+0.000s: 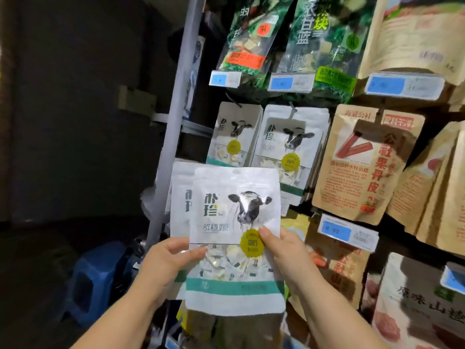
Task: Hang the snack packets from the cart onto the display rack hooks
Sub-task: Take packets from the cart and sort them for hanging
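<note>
Two white cow-print packets, front packet overlapping rear packet, held upright before the display rack. Left hand and right hand pinch opposite edges. Two matching hanging stacks above.

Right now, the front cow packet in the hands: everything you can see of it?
The front cow packet is a glossy white pouch: cow's head print, yellow-green seal, clear window showing wrapped pieces, teal band near the bottom. It is upright, facing the camera, not hung. The left hand and right hand pinch its sides at mid-height; a matching second packet lies behind it.
</note>
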